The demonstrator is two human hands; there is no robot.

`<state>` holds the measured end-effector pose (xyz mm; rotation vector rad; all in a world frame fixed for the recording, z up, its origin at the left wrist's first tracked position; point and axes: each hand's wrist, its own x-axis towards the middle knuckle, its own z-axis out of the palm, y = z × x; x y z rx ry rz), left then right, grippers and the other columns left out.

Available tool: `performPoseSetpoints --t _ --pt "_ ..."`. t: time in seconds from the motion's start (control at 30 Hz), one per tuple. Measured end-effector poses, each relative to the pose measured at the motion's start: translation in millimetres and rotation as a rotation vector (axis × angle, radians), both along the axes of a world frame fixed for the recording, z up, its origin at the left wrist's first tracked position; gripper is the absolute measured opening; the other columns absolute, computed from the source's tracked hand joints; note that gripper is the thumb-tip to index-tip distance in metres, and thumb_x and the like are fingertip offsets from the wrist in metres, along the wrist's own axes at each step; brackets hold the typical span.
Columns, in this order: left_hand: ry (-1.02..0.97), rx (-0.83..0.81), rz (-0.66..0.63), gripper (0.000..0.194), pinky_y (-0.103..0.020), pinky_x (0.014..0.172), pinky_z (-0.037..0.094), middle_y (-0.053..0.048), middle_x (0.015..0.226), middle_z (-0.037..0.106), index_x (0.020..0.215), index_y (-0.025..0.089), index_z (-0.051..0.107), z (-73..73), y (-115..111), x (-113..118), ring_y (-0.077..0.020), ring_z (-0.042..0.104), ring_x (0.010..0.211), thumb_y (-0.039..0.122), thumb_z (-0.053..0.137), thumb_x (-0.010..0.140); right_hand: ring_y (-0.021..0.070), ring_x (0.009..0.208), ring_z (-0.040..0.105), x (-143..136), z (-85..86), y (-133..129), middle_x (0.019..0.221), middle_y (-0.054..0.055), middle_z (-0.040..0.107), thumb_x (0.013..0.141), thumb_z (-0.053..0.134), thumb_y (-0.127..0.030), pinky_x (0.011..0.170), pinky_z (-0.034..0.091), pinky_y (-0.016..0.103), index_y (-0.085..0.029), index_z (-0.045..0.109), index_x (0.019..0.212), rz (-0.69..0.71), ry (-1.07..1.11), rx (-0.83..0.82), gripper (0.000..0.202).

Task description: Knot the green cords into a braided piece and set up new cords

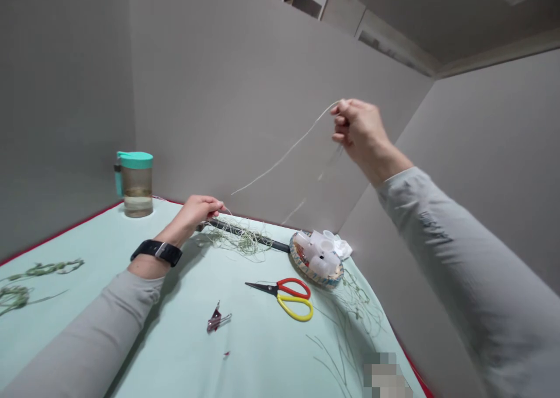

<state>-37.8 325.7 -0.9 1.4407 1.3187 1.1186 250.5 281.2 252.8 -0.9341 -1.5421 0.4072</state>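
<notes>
My right hand (359, 128) is raised high on the right, its fingers pinched on a thin pale strand (286, 153). From there the strand curves down to the left, its lower end close to my left hand; a fainter, blurred length hangs below my right fingers. My left hand (200, 209) is closed in a pinch low over the table, a short piece of strand showing at its fingertips. Beneath it lies a loose tangle of pale green strands (245, 239) across a dark bar (280, 245). Whether both pinches hold one strand, I cannot tell.
Scissors (284, 297) with red and yellow handles and a small dark red clip (215, 321) lie on the pale table (184, 351). A woven basket (321, 280) holds translucent cups. Loose strands (359, 296), knotted green cords (44, 269) and a teal-lidded jug (138, 185) lie around.
</notes>
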Motion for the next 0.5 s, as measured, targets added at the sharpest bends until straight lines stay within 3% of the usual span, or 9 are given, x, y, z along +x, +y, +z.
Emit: performPoseSetpoints --t 0.1,0.2,0.33,0.43,0.5 --pt "0.065 0.0 0.036 0.04 -0.049 0.096 0.066 -0.012 0.141 0.071 0.137 0.018 0.07 -2.4 -2.1 -0.9 -0.0292 0.074 0.116 0.039 0.076 0.103 -0.0024 0.036 0.027 4.7 26.0 -21.5 0.045 -0.012 0.035 0.111 0.047 -0.016 0.045 0.017 0.025 -0.019 0.056 0.066 0.001 0.017 0.011 0.045" --pt "0.129 0.027 0.054 0.041 -0.049 0.097 0.066 -0.011 0.143 0.071 0.137 0.019 0.071 5.2 -7.5 1.1 -0.0308 0.073 0.119 0.039 0.077 0.102 -0.0022 0.038 0.023 0.7 29.7 -46.3 0.047 -0.012 0.03 0.112 0.047 -0.016 0.045 0.013 0.024 -0.017 0.059 0.067 0.03 -0.01 0.003 0.047" --pt "0.139 0.125 0.022 0.031 -0.047 0.096 0.066 -0.01 0.134 0.075 0.127 0.02 0.074 34.7 -28.1 10.2 -0.0277 0.074 0.114 0.039 0.076 0.103 0.0016 0.043 0.021 -14.5 3.4 -79.7 0.053 -0.011 0.035 0.108 0.061 -0.015 0.041 0.012 0.019 -0.015 0.068 0.076 0.138 -0.104 -0.131 0.033" --pt "0.054 0.25 -0.091 0.029 -0.045 0.095 0.063 -0.009 0.118 0.081 0.109 0.016 0.079 64.8 -63.6 19.4 -0.0275 0.075 0.11 0.042 0.081 0.097 0.0022 0.044 0.024 -25.6 -26.4 -101.9 0.056 -0.007 0.046 0.105 0.067 -0.02 0.042 0.015 0.019 -0.014 0.072 0.082 0.317 -0.204 -0.289 0.024" --pt "-0.054 0.343 -0.224 0.036 -0.039 0.098 0.058 -0.006 0.124 0.084 0.113 0.023 0.083 82.6 -93.4 25.4 -0.0287 0.073 0.118 0.052 0.082 0.091 0.0027 0.045 0.029 -31.5 -45.5 -113.2 0.06 -0.006 0.052 0.101 0.074 -0.025 0.042 0.019 0.019 -0.013 0.073 0.086 0.438 -0.255 -0.372 0.019"
